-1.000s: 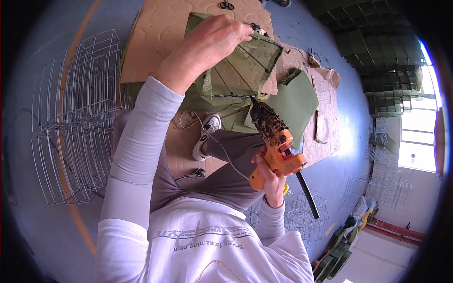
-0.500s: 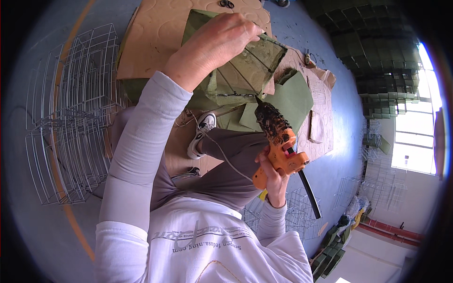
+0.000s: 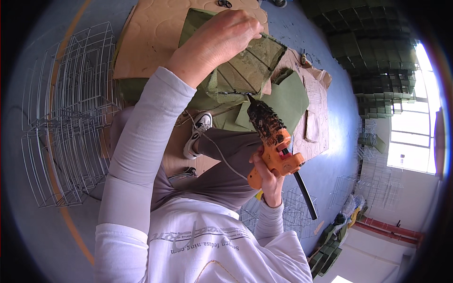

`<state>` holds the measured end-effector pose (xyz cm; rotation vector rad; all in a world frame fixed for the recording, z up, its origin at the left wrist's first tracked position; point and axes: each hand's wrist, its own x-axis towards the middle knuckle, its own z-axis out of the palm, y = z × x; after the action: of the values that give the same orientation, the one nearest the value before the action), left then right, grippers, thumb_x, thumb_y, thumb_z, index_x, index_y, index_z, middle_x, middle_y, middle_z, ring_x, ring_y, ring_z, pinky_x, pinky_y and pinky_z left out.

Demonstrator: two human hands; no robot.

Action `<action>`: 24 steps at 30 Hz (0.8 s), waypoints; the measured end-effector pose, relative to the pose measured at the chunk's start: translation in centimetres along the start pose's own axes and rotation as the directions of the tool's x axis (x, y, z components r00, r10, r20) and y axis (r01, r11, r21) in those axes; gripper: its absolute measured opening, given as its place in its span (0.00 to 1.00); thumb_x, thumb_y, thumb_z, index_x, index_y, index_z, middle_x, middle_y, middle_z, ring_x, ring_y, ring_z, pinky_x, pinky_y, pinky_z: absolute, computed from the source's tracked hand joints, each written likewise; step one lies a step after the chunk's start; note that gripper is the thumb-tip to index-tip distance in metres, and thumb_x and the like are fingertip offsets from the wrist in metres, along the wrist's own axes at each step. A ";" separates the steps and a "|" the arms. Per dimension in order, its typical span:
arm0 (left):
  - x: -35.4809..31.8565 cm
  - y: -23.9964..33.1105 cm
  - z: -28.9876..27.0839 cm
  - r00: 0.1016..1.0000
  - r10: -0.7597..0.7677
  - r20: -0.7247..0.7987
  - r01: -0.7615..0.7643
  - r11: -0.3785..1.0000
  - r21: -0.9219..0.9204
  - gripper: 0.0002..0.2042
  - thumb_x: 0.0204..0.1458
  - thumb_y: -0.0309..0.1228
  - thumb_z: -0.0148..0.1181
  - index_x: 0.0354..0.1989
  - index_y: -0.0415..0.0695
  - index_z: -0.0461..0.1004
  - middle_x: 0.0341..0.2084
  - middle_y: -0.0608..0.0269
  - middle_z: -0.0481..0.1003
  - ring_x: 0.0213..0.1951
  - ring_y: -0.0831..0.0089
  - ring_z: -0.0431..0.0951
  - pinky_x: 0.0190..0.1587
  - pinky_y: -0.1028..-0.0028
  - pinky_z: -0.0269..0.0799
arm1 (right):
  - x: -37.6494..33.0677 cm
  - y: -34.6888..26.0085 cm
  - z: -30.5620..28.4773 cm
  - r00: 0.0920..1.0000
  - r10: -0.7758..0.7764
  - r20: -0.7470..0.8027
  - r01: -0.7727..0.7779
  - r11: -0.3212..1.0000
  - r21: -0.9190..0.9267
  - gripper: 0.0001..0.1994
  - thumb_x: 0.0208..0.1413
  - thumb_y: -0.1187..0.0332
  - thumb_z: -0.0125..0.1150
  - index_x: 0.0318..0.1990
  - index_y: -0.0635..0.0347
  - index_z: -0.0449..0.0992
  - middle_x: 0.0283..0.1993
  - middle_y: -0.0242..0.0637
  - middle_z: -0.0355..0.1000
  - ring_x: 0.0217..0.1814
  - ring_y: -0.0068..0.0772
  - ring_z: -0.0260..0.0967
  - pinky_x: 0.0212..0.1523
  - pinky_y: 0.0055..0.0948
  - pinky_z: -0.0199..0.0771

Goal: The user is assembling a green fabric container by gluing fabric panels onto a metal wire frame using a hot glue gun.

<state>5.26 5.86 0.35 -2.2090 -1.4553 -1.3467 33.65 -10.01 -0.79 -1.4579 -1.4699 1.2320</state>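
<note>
My left hand [image 3: 226,37] is closed, its fingers pinching the upper edge of a green mesh-covered wire frame [image 3: 250,66] and holding it tilted. Dark ribs run across the mesh. My right hand [image 3: 267,177] is wrapped round the handle of an orange hot glue gun [image 3: 271,137], whose front is caked with black residue. A black glue stick [image 3: 306,195] sticks out of its back. The gun's tip is at the frame's lower edge, by a dark line of glue; whether it touches cannot be told. Green fabric sheets [image 3: 288,101] lie beneath.
Brown cardboard [image 3: 146,42] covers the work area, with scissors [image 3: 224,3] at its far edge. Wire cages [image 3: 80,108] stand on the floor at left, and green panels [image 3: 363,52] are stacked at far right. The gun's cord [image 3: 219,151] runs past my leg.
The glue gun's tip has moved slightly left along the frame's lower edge. My left hand keeps its hold on the frame, and the whole view has shifted a little.
</note>
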 end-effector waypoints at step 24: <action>0.4 1.5 1.6 0.997 0.071 -0.026 -0.070 0.996 0.048 0.11 0.50 0.25 0.60 0.42 0.46 0.71 0.32 0.64 0.73 0.40 0.64 0.75 0.45 0.66 0.74 | 1.4 -1.0 -1.1 0.996 0.021 -0.088 -0.023 0.999 -0.024 0.10 0.50 0.77 0.63 0.40 0.66 0.73 0.34 0.34 0.73 0.35 0.24 0.72 0.37 0.24 0.72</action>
<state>7.45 6.30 0.17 -2.1820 -1.3717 -1.3026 34.23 -8.38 0.29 -1.5293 -1.4187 1.1512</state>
